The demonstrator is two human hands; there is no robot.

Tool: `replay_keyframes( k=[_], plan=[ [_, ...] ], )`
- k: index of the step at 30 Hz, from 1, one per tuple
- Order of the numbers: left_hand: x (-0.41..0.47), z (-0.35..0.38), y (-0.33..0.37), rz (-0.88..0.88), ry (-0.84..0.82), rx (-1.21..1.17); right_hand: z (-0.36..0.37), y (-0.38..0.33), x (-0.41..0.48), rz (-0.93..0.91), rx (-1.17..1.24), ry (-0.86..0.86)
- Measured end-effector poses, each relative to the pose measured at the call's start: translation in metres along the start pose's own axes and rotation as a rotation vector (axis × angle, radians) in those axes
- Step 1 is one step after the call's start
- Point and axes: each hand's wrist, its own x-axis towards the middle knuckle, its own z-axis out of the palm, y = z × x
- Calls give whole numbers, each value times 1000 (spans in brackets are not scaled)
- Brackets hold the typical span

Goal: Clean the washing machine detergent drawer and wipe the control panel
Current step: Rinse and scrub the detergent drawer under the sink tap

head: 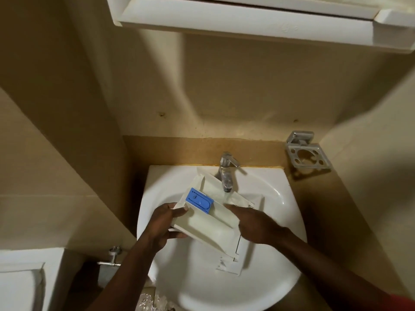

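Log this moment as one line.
left hand: holds drawer | right hand: in drawer | tap: running | place: sink

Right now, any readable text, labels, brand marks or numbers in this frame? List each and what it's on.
None can be read.
Blue plastic insert in the white plastic detergent drawer: small raised marks, too blurred to read.
White cabinet underside above the sink: a faint embossed mark, illegible.
Chrome tap, white ceramic basin, metal wall holder: no visible text.
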Motion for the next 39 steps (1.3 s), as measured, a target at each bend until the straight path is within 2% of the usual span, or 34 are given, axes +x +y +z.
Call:
replay_keyframes(
  k=[5,10,13,15,18,20,22,25,28,29,33,35,37,39],
  plan=[
    [3,8,1,-34,0,-11,-1,7,28,148,22,141],
    [3,14,-1,-43,-9,4,16,-8,42,166,-144,287],
    [2,14,-1,-42,0,11,19,-14,54,146,-87,396],
    [3,11,1,-36,-2,16,18,-7,58,155,-94,355],
    [3,8,7,-40,-3,35,16,13,58,67,-210,118],
    [2,9,9,-46,-1,37,11,19,57,32,-121,37],
    [0,11,9,-44,-4,30,6,19,59,81,38,119],
    [1,11,9,-39,-8,9,1,4,62,252,381,327],
    [2,10,10,-35,-5,24,9,-2,61,258,690,354],
    [1,9,10,-30,-2,31,10,-2,56,248,664,328],
    [-1,10,10,-10,7,30,11,10,46,76,112,93],
    [-2,12,9,-14,12,21,11,13,53,47,30,38],
    [-3,12,8,-17,11,12,7,9,61,97,-1,109],
    [-3,8,9,-20,17,3,3,2,66,214,155,242]
  ],
)
